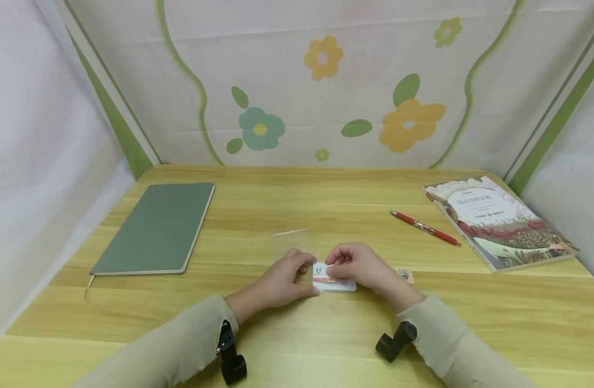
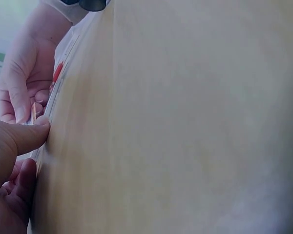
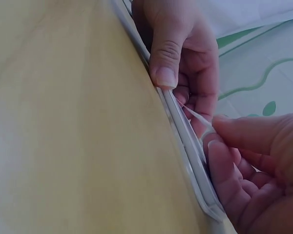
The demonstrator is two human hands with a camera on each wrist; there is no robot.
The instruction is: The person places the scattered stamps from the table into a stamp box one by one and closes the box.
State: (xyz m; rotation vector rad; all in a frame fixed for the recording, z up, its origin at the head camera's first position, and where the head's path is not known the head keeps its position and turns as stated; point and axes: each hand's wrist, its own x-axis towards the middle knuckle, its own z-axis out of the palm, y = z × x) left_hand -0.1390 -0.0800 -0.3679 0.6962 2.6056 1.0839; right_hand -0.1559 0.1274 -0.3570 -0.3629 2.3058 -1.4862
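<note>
A flat white case (image 1: 344,287) with a small U-shaped mark lies on the table in front of the person. My left hand (image 1: 288,277) grips its left end, thumb at the near corner and fingers at the far one. Over the right part of the case, my right hand (image 1: 362,268) pinches a thin whitish strip (image 3: 199,118) between thumb and forefinger. The strip slants up from the case's top face in the right wrist view. A red-orange patch (image 1: 321,279) shows on the case between the hands. The right fingers hide part of the case.
A clear plastic piece (image 1: 291,245) lies just beyond the left hand. A small stamp-like square (image 1: 405,275) sits by the right wrist. A green notebook (image 1: 156,229) is at left; a red pen (image 1: 425,228) and an illustrated book (image 1: 501,221) are at right.
</note>
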